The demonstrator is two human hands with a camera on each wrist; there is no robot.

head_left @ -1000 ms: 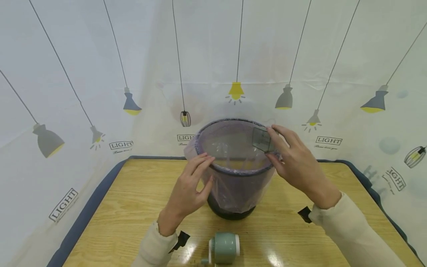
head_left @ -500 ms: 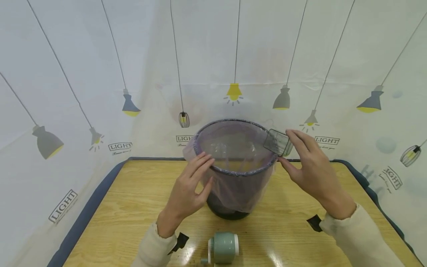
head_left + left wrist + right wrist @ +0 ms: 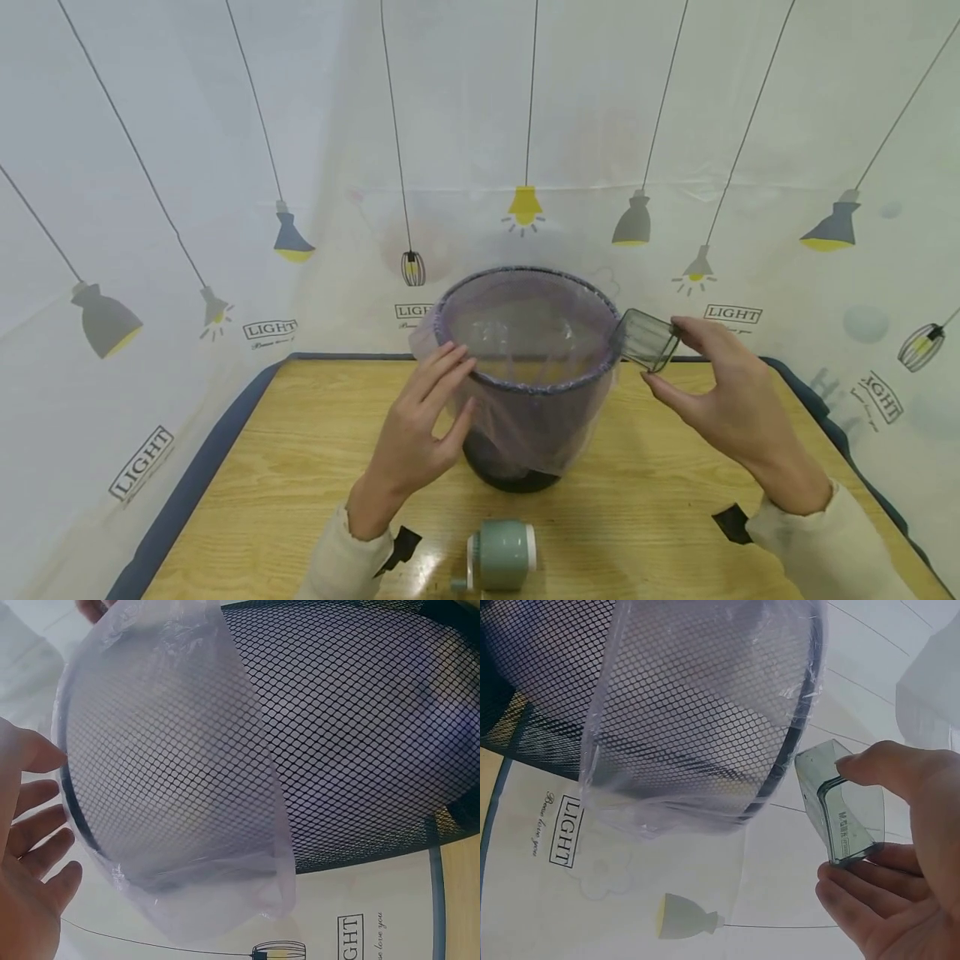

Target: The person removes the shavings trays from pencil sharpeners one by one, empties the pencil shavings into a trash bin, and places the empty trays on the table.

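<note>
A black mesh waste bin (image 3: 375,720) stands on the table, lined with a thin, translucent lilac bag (image 3: 525,425) folded over its rim. My left hand (image 3: 416,417) is at the near left of the rim, its fingers fairly straight, the fingertips right at the edge and the thumb lower, by the outside of the bag. Beyond the right side of the rim, my right hand (image 3: 738,408) pinches a clear, smoky-green pencil sharpener shavings drawer (image 3: 844,802) between thumb and fingers. Its open hollow shows, with pale lettering on one wall in the right wrist view.
A teal hand-crank pencil sharpener (image 3: 504,555) lies on the wooden table (image 3: 315,467) in front of the bin, its crank to the left. A white cloth backdrop (image 3: 465,108) printed with hanging lamps surrounds the table at the back and sides.
My right hand has moved right and slightly down, carrying the shavings drawer from over the bin's opening out past its right rim. My left hand has barely moved at the rim.
</note>
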